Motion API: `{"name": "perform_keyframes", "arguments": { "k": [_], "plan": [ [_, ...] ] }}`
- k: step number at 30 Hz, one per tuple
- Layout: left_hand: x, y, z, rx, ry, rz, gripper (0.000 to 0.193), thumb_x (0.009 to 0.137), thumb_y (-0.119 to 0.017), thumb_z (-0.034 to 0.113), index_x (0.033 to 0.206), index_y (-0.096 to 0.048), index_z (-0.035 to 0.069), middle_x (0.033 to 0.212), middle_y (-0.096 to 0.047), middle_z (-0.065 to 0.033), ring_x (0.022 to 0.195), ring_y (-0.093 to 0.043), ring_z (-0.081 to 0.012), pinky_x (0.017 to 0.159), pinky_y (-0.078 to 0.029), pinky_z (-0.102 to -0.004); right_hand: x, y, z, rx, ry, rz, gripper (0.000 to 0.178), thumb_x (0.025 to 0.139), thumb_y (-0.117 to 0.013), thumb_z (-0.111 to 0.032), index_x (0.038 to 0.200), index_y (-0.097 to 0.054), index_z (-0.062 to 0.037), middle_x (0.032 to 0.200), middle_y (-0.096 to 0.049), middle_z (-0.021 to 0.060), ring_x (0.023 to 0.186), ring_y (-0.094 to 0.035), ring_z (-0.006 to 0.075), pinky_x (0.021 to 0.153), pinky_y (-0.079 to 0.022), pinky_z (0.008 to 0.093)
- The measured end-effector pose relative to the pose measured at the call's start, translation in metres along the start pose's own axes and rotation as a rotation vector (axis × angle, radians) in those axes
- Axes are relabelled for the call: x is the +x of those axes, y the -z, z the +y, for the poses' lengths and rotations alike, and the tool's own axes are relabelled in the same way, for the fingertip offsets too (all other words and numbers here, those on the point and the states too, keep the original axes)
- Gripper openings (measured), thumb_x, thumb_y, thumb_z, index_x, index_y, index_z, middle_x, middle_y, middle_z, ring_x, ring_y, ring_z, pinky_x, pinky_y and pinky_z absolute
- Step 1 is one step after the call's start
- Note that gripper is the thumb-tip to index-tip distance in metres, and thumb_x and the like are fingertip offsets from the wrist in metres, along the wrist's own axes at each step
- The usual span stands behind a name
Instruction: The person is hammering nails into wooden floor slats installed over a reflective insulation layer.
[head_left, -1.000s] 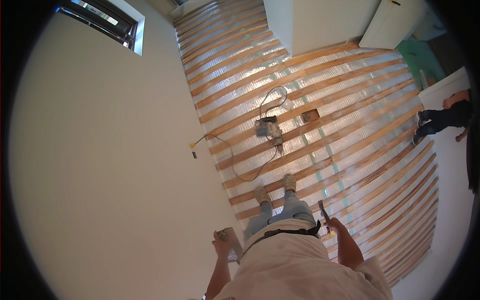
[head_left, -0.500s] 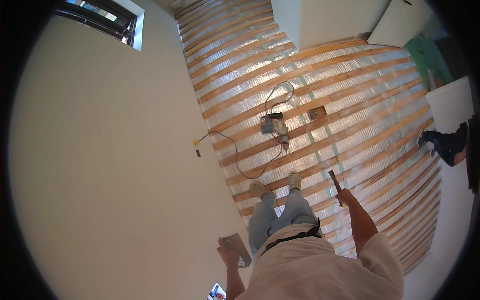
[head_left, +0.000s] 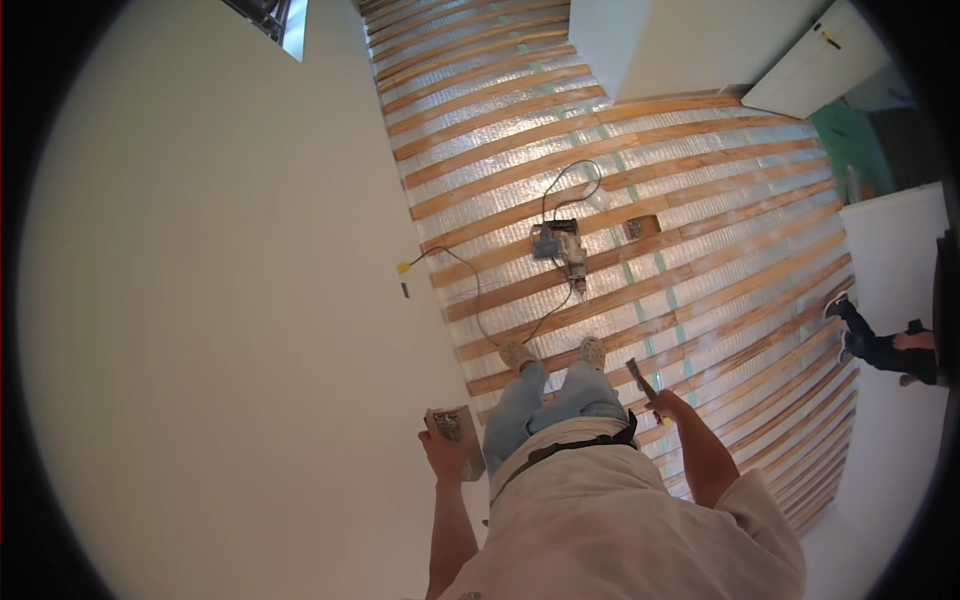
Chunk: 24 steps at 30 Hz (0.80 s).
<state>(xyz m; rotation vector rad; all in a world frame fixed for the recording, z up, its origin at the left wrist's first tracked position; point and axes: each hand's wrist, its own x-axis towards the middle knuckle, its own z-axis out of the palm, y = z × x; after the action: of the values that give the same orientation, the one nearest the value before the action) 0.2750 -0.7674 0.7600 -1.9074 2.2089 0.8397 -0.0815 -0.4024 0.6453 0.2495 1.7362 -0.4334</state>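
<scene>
Two loads, seemingly a carrying step: left hand point(head_left: 443, 455) grasps an open box point(head_left: 474, 448), right hand point(head_left: 668, 404) clenches a hammer point(head_left: 641, 379); striding calls for footing on near battens point(head_left: 640, 290).

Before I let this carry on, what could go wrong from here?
The cord runs close by the left shoe, so a step might snag it and tug the power drill. The wooden strips could trip a foot. The box in the left hand looks open, so tilting it might spill the contents.
</scene>
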Motion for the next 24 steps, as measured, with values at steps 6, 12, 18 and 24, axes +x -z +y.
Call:
{"name": "perform_keyframes", "arguments": {
  "k": [6, 12, 18, 24],
  "plan": [
    [0.061, 0.012, 0.016, 0.036, -0.134, -0.103, 0.102, 0.060, -0.081, 0.032, 0.145, -0.026, 0.019, 0.110, -0.044, -0.0205, 0.099, -0.054, -0.0406, 0.085, -0.049, -0.0479, -0.046, -0.057, 0.004, -0.080, -0.035, -0.026, 0.026, 0.082, -0.065, -0.011, 0.074, -0.060, 0.0126, 0.060, -0.059, 0.0152, 0.050, -0.060, 0.0246, 0.046, -0.051, 0.0391],
    [0.084, 0.008, 0.023, 0.030, -0.165, -0.171, 0.104, 0.058, -0.080, 0.036, 0.145, -0.025, 0.020, 0.111, -0.043, -0.0205, 0.100, -0.053, -0.0391, 0.085, -0.049, -0.0475, -0.023, -0.083, 0.059, -0.390, 0.262, 0.067, 0.020, 0.080, -0.056, -0.004, 0.079, -0.065, 0.0135, 0.068, -0.066, 0.0222, 0.059, -0.068, 0.0288, 0.052, -0.052, 0.0419],
    [0.078, 0.005, 0.023, 0.078, -0.058, -0.200, 0.098, 0.064, -0.077, 0.036, 0.146, -0.026, 0.020, 0.112, -0.042, -0.0195, 0.102, -0.052, -0.0380, 0.088, -0.048, -0.0462, -0.049, -0.065, -0.013, -0.235, -0.127, 0.018, 0.033, 0.080, -0.068, -0.022, 0.083, -0.066, 0.0112, 0.071, -0.065, 0.0182, 0.060, -0.065, 0.0267, 0.056, -0.050, 0.0388],
    [0.102, -0.037, 0.029, 0.074, 0.056, -0.222, 0.093, 0.067, -0.076, 0.039, 0.145, -0.028, 0.019, 0.110, -0.043, -0.0206, 0.099, -0.053, -0.0386, 0.086, -0.048, -0.0460, 0.030, -0.040, -0.079, -0.685, 0.115, 0.093, 0.048, 0.086, -0.059, -0.040, 0.088, -0.061, 0.0074, 0.079, -0.066, 0.0259, 0.077, -0.066, 0.0406, 0.068, -0.054, 0.0487]
  ]
}}
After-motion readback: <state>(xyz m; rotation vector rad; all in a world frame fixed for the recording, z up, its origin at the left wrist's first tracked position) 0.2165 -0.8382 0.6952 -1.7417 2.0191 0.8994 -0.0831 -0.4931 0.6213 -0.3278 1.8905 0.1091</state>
